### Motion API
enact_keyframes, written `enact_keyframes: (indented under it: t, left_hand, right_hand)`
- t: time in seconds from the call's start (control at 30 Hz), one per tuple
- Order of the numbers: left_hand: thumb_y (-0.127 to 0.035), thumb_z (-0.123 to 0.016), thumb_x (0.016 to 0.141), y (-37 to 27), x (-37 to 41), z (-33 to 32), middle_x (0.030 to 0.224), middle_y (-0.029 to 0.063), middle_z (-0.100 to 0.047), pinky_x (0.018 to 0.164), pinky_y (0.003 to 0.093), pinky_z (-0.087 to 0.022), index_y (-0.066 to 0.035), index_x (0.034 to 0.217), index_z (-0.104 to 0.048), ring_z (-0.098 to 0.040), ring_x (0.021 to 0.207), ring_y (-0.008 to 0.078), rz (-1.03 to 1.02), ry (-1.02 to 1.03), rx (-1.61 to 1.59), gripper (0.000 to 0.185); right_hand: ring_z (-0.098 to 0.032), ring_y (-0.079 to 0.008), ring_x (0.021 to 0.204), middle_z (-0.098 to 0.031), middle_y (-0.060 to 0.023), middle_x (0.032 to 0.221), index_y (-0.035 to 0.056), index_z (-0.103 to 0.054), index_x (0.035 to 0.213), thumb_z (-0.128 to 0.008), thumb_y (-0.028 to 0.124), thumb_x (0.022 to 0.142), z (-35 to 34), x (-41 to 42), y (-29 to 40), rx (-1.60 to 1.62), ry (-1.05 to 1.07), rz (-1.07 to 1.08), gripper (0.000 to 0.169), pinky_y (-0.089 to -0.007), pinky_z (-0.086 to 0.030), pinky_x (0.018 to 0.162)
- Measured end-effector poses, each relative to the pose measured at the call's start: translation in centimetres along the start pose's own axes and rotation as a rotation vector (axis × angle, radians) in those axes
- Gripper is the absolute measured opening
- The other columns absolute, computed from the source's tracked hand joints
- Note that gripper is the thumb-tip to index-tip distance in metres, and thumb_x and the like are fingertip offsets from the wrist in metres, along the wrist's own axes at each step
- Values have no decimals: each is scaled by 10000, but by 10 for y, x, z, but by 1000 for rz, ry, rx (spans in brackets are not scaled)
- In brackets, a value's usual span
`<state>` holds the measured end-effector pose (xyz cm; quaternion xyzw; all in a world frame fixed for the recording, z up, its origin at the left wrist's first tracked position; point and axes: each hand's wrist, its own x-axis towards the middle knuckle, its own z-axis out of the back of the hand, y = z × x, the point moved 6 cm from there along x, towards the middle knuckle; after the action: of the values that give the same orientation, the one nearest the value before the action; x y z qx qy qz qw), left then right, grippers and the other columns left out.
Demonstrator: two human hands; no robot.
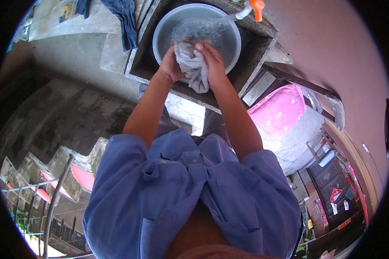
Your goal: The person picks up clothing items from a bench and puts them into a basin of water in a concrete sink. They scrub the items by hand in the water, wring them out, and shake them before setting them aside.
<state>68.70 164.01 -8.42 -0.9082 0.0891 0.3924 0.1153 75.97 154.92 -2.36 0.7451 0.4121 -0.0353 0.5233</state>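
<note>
A bunched, wet-looking grey cloth is held between both hands over the near side of a round metal basin. My left hand grips the cloth from its left side. On the other side, my right hand has its thumb and fingers on it. Part of the cloth hangs down over the basin's near rim. Water runs from a tap with an orange handle and splashes into the basin just beyond my hands.
The basin stands in a square stone sink. Dark cloth drapes over the ledge on the left. To the right lies a pink patterned fabric beside a wall. Steps and a metal railing are at lower left.
</note>
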Motion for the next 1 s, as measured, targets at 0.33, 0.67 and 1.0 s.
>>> enact_keyframes:
  t: [0.33,0.67,1.0]
  left_hand:
    - [-185,-715,825,-71,36,74,1205,248,-578,987,434,-430,-65,1331,-509,-552,1107,380,-935,-645,1270,560]
    - [-282,-686,844,-29,103,50,1532,196,-296,1075,552,-347,-253,1477,-392,-313,1353,448,-621,-556,1948,699]
    - [-505,-672,859,-6,112,61,1482,225,-362,1075,523,-359,-213,1460,-427,-367,1351,428,-361,-681,990,712]
  right_hand:
    - [-519,-413,1215,-554,-224,1328,39,-508,1370,-530,424,952,158,64,-51,-721,-584,9,569,-451,-387,1059]
    - [-419,-380,1288,-375,-131,1463,212,-439,1450,-632,300,881,122,120,-97,-1428,-578,-114,607,-502,-462,987]
    - [-555,-381,1181,-584,-155,1256,153,-581,1298,-707,215,812,120,144,-141,-968,-549,-26,506,-431,-498,939]
